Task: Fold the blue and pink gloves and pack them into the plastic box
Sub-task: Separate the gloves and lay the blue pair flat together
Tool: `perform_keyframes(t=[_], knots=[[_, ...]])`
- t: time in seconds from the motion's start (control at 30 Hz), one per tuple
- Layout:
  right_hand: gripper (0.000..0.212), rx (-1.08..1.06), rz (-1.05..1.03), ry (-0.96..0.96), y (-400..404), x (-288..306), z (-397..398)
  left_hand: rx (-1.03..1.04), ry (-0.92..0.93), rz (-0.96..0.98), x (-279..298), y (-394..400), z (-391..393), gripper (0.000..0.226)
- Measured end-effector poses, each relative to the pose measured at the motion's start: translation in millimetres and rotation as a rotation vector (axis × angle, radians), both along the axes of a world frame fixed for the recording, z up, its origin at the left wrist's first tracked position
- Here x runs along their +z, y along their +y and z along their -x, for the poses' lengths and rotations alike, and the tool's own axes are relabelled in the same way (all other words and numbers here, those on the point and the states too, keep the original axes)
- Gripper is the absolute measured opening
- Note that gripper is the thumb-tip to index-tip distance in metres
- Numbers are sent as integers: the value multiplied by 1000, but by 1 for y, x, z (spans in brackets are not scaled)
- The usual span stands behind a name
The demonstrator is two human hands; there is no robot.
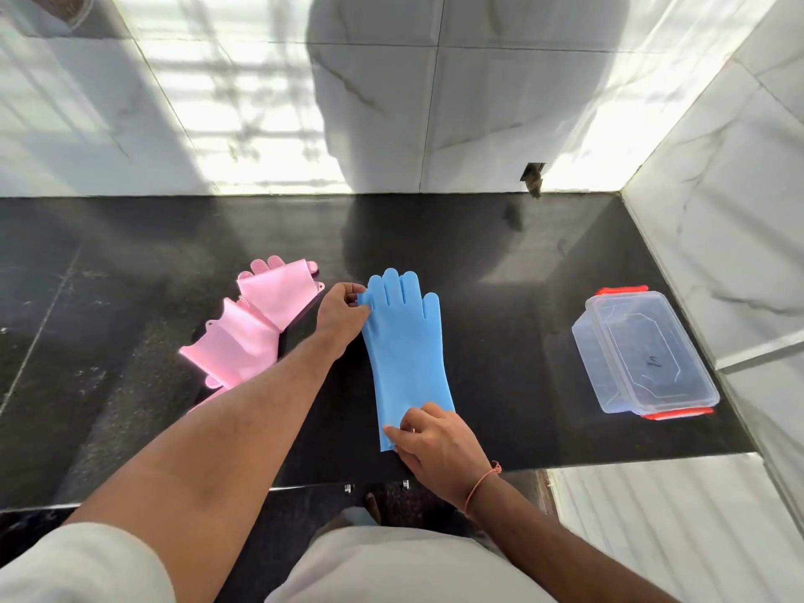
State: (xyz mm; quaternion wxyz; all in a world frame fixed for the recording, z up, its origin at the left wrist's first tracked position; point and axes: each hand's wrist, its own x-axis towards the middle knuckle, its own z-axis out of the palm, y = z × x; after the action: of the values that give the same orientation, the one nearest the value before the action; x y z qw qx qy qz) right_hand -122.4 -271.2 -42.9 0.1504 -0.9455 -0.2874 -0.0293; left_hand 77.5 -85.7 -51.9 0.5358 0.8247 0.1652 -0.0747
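Note:
A blue glove (pixel 407 346) lies flat on the black counter (pixel 500 306), fingers pointing away from me. My left hand (pixel 341 311) pinches its outer finger at the left edge near the top. My right hand (pixel 435 441) pinches the cuff end nearest me. Two pink gloves (pixel 256 324) lie overlapping to the left of the blue one, each partly folded; my left forearm crosses in front of them. The clear plastic box (pixel 644 354) with red latches sits at the right of the counter with its lid on.
White marble-tiled walls (pixel 718 189) close the counter at the back and right. The counter's front edge (pixel 609 461) runs just below my right hand. A small dark opening (pixel 533 176) sits in the back wall.

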Motion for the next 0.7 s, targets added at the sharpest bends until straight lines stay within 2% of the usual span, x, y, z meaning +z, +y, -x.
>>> perform_keyframes(t=[0.17,0.27,0.37,0.57,0.7], knots=[[17,20,20,16,1,-5,-1,28,-33,-9,0,0,9,31],[22,30,34,55,-1,-8,-1,108,1,19,0,0,20,42],[26,-30,-36,134,-11,-6,-2,66,79,-35,-2,1,44,52],[30,-449,-180,240,-43,-4,-5,-193,243,-264,-9,9,130,66],[42,-718,-270,550,-52,-4,-10,-235,266,-402,-7,-2,171,55]])
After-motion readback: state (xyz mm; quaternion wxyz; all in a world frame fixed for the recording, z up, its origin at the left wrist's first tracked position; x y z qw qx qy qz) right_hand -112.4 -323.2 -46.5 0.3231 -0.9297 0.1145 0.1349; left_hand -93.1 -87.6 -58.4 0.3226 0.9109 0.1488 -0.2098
